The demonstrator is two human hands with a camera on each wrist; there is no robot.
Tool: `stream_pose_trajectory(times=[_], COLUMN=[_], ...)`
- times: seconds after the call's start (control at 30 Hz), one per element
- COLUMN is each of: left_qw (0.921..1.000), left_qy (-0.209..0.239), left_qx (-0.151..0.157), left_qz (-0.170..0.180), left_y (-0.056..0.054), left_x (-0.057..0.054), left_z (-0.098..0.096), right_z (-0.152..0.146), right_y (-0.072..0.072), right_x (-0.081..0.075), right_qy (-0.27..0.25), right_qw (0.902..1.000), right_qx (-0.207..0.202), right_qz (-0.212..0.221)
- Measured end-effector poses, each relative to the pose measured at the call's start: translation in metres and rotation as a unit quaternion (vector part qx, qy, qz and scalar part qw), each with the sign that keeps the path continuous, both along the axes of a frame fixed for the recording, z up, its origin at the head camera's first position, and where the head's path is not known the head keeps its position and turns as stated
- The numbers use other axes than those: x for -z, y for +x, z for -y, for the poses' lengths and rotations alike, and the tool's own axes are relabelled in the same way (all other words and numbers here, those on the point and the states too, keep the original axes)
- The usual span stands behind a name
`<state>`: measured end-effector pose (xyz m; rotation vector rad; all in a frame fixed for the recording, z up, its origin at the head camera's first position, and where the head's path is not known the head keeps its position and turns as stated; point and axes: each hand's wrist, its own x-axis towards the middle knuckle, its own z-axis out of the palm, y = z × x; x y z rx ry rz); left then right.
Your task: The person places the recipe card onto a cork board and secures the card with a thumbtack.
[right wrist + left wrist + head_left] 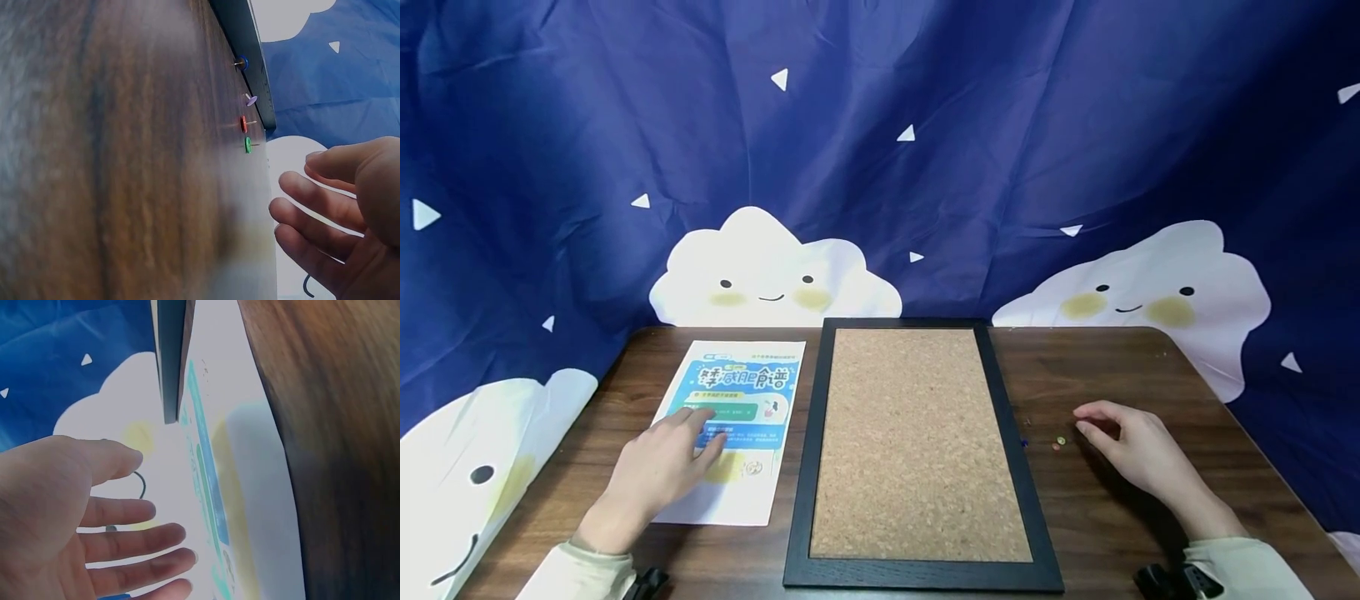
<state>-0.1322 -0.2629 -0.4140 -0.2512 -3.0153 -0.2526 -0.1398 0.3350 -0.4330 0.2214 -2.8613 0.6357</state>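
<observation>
Left of the corkboard (921,450), a printed sheet (752,437) is lying flat on the brown wooden surface (1105,367), its large heading sitting toward the board's far end. Above that sheet, on the side away from the corkboard, the person's left hand (658,467) is hanging palm down; its fingers (134,544) are spreading loosely, released, and I cannot tell whether they are touching the paper.

Right of the corkboard, four small pins are lying on the surface. The blue pin (244,62) is resting just beside the board's black frame (808,467), and the purple pin (251,100) is sitting near that frame too. Farther out from the corkboard, the red pin (244,124) and the green pin (248,145) are lying close together. Past these two, on the side away from the board, the right hand (1142,450) is hovering near them, its fingers (312,228) bending gently, relaxed and released.

Pale sleeves (580,573) are covering both forearms, one on either side of the corkboard's near end. Behind the board's far edge, a dark blue backdrop (955,192) is hanging, with smiling white clouds (775,275) showing.
</observation>
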Motion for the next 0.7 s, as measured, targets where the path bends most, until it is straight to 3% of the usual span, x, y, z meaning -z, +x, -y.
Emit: stream_pose_trajectory(times=[0.7], left_qw=[0.9963], left_qy=[-0.031], left_qx=[-0.043], left_qz=[0.068], left_y=[-0.001], left_x=[0.013], left_z=[0.023], right_z=[-0.004], right_y=[-0.006], right_x=[0.004], right_qy=[0.004], right_qw=[0.9984], right_qx=[-0.013], right_qz=[0.055])
